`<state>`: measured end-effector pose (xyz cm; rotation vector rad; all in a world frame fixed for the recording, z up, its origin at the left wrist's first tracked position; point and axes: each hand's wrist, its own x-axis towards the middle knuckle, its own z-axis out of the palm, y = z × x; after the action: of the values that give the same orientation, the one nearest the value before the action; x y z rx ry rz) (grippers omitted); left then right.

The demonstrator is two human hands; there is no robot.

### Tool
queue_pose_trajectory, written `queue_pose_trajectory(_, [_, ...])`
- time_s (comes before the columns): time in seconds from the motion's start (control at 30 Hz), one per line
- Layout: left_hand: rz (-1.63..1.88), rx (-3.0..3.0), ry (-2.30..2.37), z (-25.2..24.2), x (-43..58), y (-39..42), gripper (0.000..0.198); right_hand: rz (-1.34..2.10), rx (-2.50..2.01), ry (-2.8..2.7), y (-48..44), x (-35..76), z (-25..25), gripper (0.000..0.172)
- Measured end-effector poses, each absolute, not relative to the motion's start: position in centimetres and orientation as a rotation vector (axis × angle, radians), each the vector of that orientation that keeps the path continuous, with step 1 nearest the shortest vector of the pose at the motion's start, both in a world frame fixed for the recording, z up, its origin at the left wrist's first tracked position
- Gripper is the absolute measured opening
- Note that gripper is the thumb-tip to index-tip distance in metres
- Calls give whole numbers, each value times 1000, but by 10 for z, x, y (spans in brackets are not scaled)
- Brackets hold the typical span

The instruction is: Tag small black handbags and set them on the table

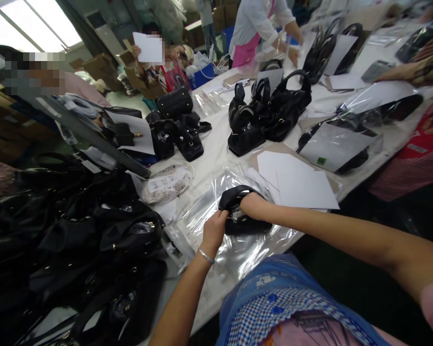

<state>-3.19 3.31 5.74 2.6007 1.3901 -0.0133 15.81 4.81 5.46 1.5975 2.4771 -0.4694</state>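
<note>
While the left hand [215, 229] pinches the left rim of a black handbag [248, 227] between thumb and fingers, the right hand [255, 206] dips into its open top, those fingertips hidden, so I cannot tell whether they hold anything. The bag rests on clear plastic sheets [198, 216] near the table's close edge. White paper sheets [305, 188] lie just to its right; farther out, more black bags [247, 139] stand clustered, and a large heap of bags [68, 235] fills the left.
</note>
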Motion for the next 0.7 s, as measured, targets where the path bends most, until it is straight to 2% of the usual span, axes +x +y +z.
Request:
queue_pose_trajectory(0.2, [241, 2429, 1210, 45, -21, 5, 30, -525, 1491, 2475, 44, 153, 57, 11])
queue_pose_trajectory(0.27, [234, 2437, 1192, 41, -19, 0, 28, -517, 1487, 2486, 39, 155, 62, 15])
queue_pose_trajectory(0.4, [231, 2403, 1295, 33, -21, -2, 24, -512, 1615, 2630, 12, 166, 69, 33])
queue_pose_trajectory(0.6, [530, 2124, 1293, 33, -33, 1, 22, -1121, 1861, 2706, -36, 188, 38, 38])
queue_pose_trajectory(0.7, [733, 1970, 1385, 44, -41, 19, 24, -1283, 1770, 2780, -45, 194, 18, 56])
